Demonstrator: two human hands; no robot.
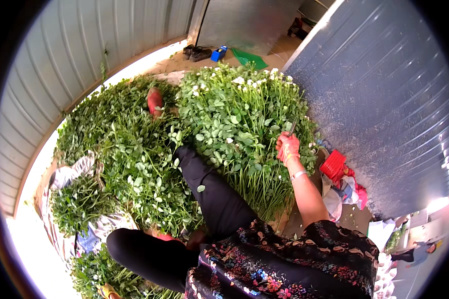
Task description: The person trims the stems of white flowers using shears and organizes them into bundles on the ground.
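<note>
My right hand [288, 148], in an orange-red glove with a band on the wrist, is closed on a slim metal tool [292, 128]; its exact kind is too small to tell. It is held over the right side of a thick heap of leafy cut stems with white flowers [239, 104]. The flower heads lie at the far end and the bare stems point toward me. My left hand does not show. My black-clad leg [209, 187] stretches between this heap and a pile of leafy green stems [139, 154] on the left, ending in a red shoe [155, 101].
A red basket [333, 163] and crumpled cloths [346, 194] lie by the dark metal panel [379, 99] at right. Dark shoes [197, 53], a blue object [218, 53] and a green sheet [249, 58] are at the back. Another person [420, 254] is far right. Corrugated wall [95, 45] curves along the left.
</note>
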